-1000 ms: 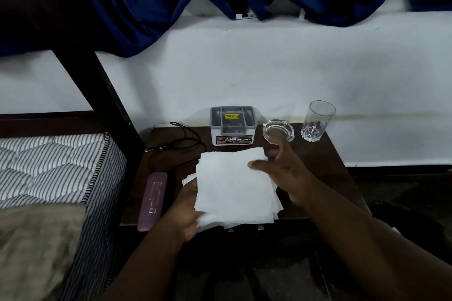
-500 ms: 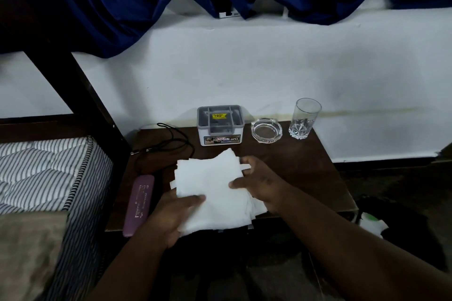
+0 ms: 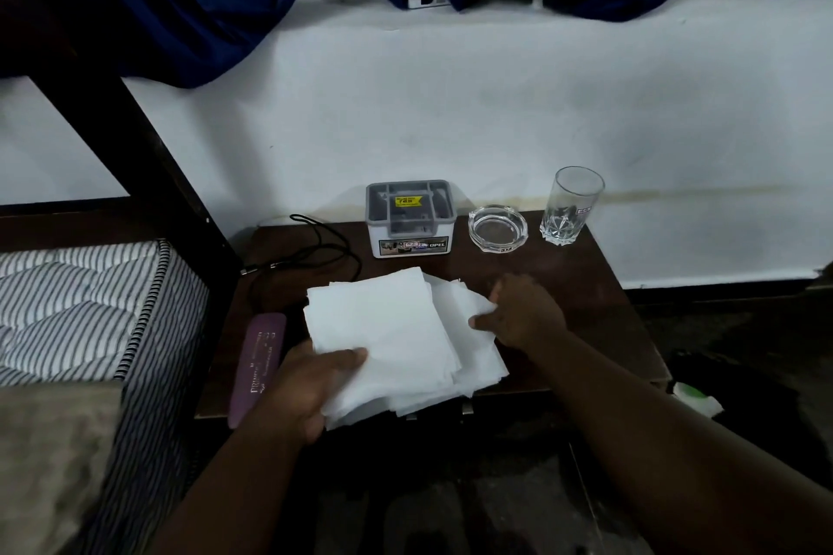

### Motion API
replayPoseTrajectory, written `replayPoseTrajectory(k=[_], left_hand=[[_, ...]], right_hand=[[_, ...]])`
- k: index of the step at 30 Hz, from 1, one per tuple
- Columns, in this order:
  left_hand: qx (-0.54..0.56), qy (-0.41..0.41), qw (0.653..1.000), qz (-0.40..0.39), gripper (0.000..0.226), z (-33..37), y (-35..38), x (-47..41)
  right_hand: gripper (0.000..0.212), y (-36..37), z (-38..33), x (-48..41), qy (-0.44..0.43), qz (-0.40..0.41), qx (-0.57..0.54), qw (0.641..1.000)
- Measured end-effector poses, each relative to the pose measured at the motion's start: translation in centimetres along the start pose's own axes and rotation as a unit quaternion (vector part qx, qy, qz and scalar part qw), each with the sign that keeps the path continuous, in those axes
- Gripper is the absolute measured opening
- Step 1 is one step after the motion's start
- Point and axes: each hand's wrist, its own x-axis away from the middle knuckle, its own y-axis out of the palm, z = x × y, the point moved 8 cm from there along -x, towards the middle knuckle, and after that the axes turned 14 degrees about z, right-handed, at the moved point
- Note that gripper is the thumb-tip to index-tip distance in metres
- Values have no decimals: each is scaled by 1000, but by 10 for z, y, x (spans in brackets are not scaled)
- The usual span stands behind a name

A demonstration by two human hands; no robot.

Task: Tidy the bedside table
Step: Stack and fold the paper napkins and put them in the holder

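bedside table (image 3: 586, 297) | tissue stack (image 3: 387, 329) at front edge, overhanging | left hand (image 3: 306, 388) pinching its near-left corner, thumb on top | right hand (image 3: 523, 315) fingers curled on right edge | back edge: grey box (image 3: 409, 219), contents unclear; ashtray (image 3: 497, 228) and glass (image 3: 571, 205) hold nothing | purple case (image 3: 258, 367) front-left corner

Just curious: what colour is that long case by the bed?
Purple case, seen in the head view.

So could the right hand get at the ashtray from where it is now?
Probably yes. The right hand rests on the napkin stack's right edge, and only bare tabletop lies between it and the ashtray. It would have to let go of the napkins first.
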Motion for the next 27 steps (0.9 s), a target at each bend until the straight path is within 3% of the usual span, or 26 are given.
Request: replayPoseTrajectory(k=[5,8,13,16,19,22,25,27], left_hand=[[9,1,1000,3,42,1,-3,-2],[12,2,1000,-1,40,2,-2,-1],[3,2,1000,-12,36,3,3,3],[-8,-5,1000,-20,36,1,8,6],[-9,-8,999,-34,34,0,16,12],[-15,-1,999,-33,29,-1,23,19],[-46,-2,999,-29,33,-3,32,27],[-52,-16,998,-42,38,-7,38,32]], right_hand=[[32,9,4,-5,51,-4,-112,992],[25,1,-3,-4,76,19,-234,969],[16,-53,-28,5,101,56,-501,858],[17,-89,-48,18,78,48,-569,817],[32,-115,-64,32,51,34,-620,782],[28,-123,-82,46,51,-24,-676,735],[42,-100,-101,63,116,-179,-716,665],[42,-80,-107,73,151,-258,-692,657]])
